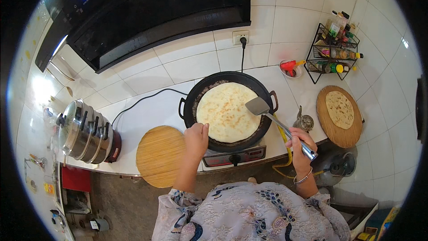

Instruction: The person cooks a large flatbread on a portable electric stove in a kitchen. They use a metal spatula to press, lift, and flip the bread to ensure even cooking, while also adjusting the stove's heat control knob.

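A large round flatbread (225,111), pale with golden brown spots, lies in a black two-handled pan (191,112) on a gas stove (243,155). My right hand (303,145) is wrapped round the handle of a metal spatula (257,106). The spatula's blade overlaps the flatbread's right edge. At the pan's front left rim, my left hand (196,137) is closed, close to the flatbread's edge. Whatever its fingers may hold is hidden. Partly behind my left forearm lies a round woven mat (158,156).
Left stands a stacked steamer (89,131). On the right are a wooden board (350,134) with another flatbread (339,110), a small metal pot (304,120), a bowl (285,64) and a spice rack (318,62). A yellow hose (287,151) runs to a gas cylinder (334,165). Overhead hangs a range hood (165,18).
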A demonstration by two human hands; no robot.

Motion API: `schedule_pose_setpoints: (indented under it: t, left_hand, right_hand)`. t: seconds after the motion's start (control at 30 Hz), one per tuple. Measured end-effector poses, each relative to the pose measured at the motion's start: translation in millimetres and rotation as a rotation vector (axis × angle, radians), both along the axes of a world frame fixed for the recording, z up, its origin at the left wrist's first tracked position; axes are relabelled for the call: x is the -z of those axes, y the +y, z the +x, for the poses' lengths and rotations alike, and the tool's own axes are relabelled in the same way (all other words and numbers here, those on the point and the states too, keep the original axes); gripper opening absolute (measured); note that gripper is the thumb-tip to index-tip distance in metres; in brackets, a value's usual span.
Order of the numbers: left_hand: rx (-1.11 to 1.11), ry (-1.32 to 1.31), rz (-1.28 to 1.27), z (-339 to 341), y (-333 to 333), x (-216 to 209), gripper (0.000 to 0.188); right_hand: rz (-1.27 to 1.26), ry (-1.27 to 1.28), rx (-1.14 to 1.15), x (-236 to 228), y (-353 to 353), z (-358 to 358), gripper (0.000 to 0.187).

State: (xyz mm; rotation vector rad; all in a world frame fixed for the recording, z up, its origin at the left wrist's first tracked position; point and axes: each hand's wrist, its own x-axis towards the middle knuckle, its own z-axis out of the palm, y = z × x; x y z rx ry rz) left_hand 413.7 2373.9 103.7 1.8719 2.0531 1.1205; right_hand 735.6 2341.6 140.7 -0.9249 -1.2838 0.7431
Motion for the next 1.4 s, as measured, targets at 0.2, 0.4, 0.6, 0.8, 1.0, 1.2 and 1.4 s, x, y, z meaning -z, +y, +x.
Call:
schedule_pose_setpoints:
  t: [0.2, 0.4, 0.6, 0.8, 1.0, 1.2, 1.4]
  left_hand:
    - [0.078, 0.081, 0.266, -10.4, -1.9, 20.0, 0.009]
    - [-0.001, -0.248, -0.194, -26.1, -15.8, 32.6, 0.02]
    - [0.033, -0.084, -0.061, 3.2, -16.1, 14.7, 0.018]
    - [-0.03, 0.158, 0.133, 9.7, -10.8, 14.8, 0.023]
    - [-0.045, -0.005, 0.244, 13.4, -12.5, 26.4, 0.026]
    - [-0.132, -0.08, 0.084, 23.2, -47.3, 15.5, 0.031]
    - [-0.213, -0.221, 0.245, -1.5, -49.6, 26.4, 0.006]
  right_hand:
    - [-0.081, 0.018, 0.006, 1.6, 1.9, -5.4, 0.013]
    - [-0.125, -0.056, -0.018, 4.1, 6.7, -3.4, 0.013]
    - [-0.116, -0.095, -0.075, 16.7, 6.1, 13.5, 0.016]
    - [-0.062, -0.131, -0.161, 30.6, 20.7, 35.6, 0.016]
    - [-0.019, -0.148, -0.26, 31.3, 34.7, 50.8, 0.023]
    - [-0.092, -0.182, -0.318, 19.2, 48.7, 57.4, 0.036]
    - [-0.085, -0.19, -0.291, 22.2, 49.6, 47.6, 0.045]
